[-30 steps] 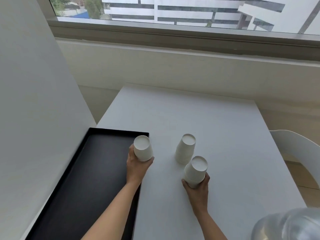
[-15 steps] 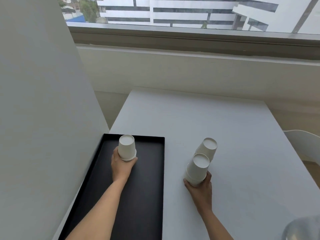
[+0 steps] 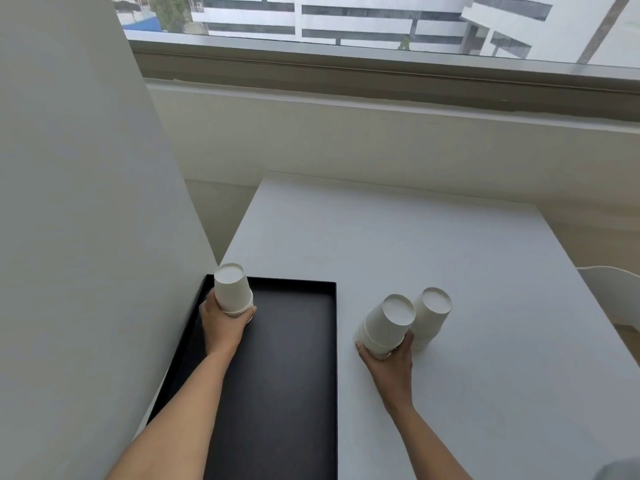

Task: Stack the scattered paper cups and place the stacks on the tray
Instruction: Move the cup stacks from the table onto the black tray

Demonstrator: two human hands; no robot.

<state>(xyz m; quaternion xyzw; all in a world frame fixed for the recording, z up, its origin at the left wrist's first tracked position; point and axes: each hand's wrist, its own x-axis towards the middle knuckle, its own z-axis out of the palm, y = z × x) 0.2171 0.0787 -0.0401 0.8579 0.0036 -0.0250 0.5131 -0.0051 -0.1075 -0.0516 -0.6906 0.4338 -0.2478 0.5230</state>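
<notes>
Across the right of the frame, table [image 3: 450, 254]: white, bare.
Tray [image 3: 294, 358]: black, lower left.
Third stack [image 3: 431, 318]: lower right, standing free.
Left hand [image 3: 223, 323]: clamped on upturned cup stack [image 3: 232, 289] at tray's far-left corner.
Right hand [image 3: 389, 358]: clamped on tilted stack [image 3: 386, 323], right of tray.

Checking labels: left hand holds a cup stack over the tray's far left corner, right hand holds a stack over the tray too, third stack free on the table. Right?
Not quite. In the head view the right hand holds its stack over the white table, right of the tray, not over it. The left hand and its stack, and the free third stack, are as stated.
</notes>
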